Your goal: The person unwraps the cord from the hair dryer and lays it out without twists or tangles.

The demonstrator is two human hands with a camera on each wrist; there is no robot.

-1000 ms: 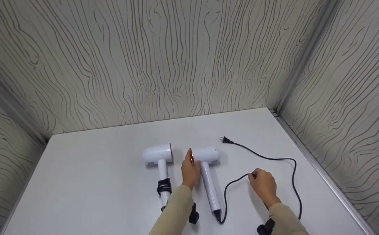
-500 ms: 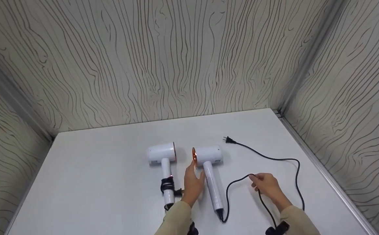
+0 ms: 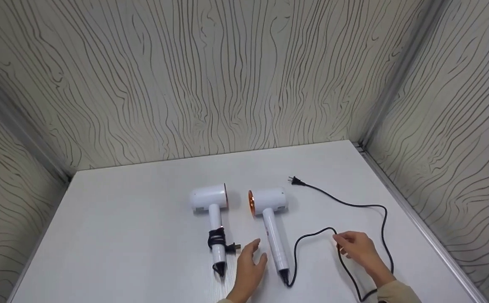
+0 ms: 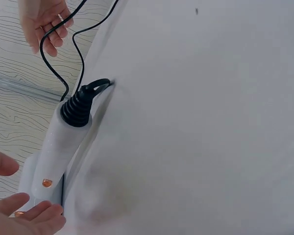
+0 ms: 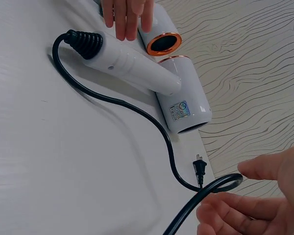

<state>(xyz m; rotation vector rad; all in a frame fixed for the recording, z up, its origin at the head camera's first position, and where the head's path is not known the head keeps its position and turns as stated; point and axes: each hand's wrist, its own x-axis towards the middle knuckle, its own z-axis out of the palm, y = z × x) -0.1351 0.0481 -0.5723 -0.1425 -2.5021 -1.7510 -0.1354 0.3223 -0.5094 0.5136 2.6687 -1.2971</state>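
Two white hair dryers lie side by side on a white table. The right-hand dryer [image 3: 276, 240] has a copper-coloured ring at its nozzle, and its black power cord [image 3: 311, 234] runs out to the right. My right hand [image 3: 360, 248] holds a bend of this cord between thumb and fingers. Between the two handles, my left hand [image 3: 248, 269] is held with thumb and fingers spread and nothing in them. The left-hand dryer [image 3: 208, 198] has its cord [image 3: 216, 238] wound round the handle, its plug [image 3: 232, 248] sticking out toward the left hand.
The loose cord's two-pin plug [image 3: 297, 181] lies behind the right-hand dryer, toward the back of the table [image 3: 134, 219]. Wood-patterned panels [image 3: 227, 84] rise behind and at both sides. A metal rail [image 3: 421, 227] follows the table's right edge.
My left hand has drawn back from the right-hand dryer's nozzle toward the near edge. My right hand has shifted slightly right and nearer with the cord. The dryers lie still.
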